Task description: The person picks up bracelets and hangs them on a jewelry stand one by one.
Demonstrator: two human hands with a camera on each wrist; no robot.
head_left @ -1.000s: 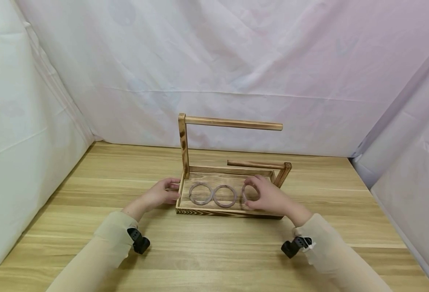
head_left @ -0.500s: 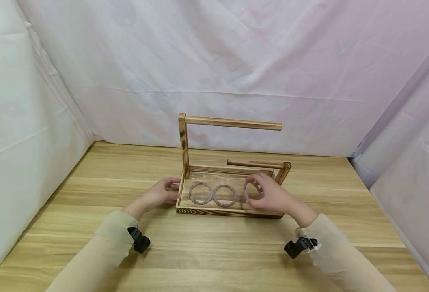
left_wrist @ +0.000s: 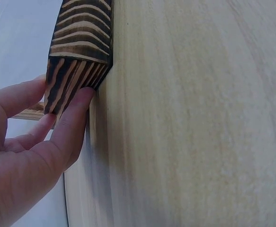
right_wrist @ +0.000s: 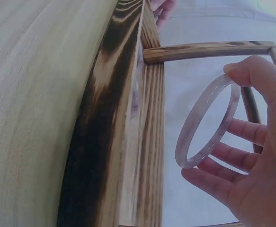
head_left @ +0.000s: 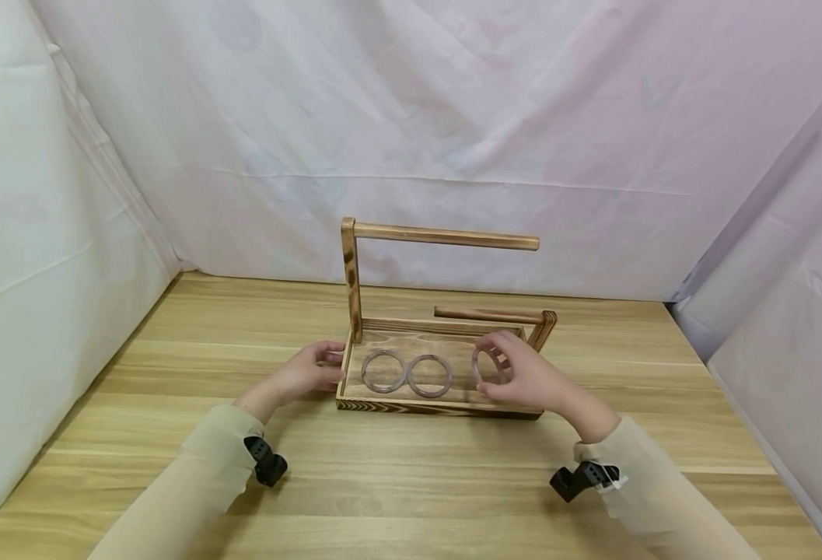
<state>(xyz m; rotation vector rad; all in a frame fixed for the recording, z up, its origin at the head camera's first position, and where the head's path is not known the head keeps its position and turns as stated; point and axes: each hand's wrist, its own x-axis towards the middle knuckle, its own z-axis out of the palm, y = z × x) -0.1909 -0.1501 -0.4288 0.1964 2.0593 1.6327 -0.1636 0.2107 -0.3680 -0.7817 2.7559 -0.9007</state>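
A wooden display stand [head_left: 445, 410] with a shallow tray base and two horizontal bars stands on the table. My left hand [head_left: 309, 367] holds the tray's left end; in the left wrist view its thumb and fingers sit against the striped end piece [left_wrist: 74, 82]. Two translucent pale-lilac bangles [head_left: 384, 391] lie side by side in the tray. My right hand [head_left: 522, 372] pinches a third bangle [head_left: 476, 365] by its edges, thumb on one side and fingers on the other. In the right wrist view this bangle [right_wrist: 194, 116] is tilted up, above the tray.
The upper bar [head_left: 445, 235] runs right from a tall left post [head_left: 351, 280]. A lower bar [head_left: 487, 315] runs left from a short right post [head_left: 541, 330], behind my right hand. White cloth [head_left: 411, 117] hangs behind and beside the wooden table [head_left: 411, 482].
My right hand has moved slightly right with its bangle, which now tilts and shows clearer between thumb and fingers. The left hand and the two lying bangles stay put.
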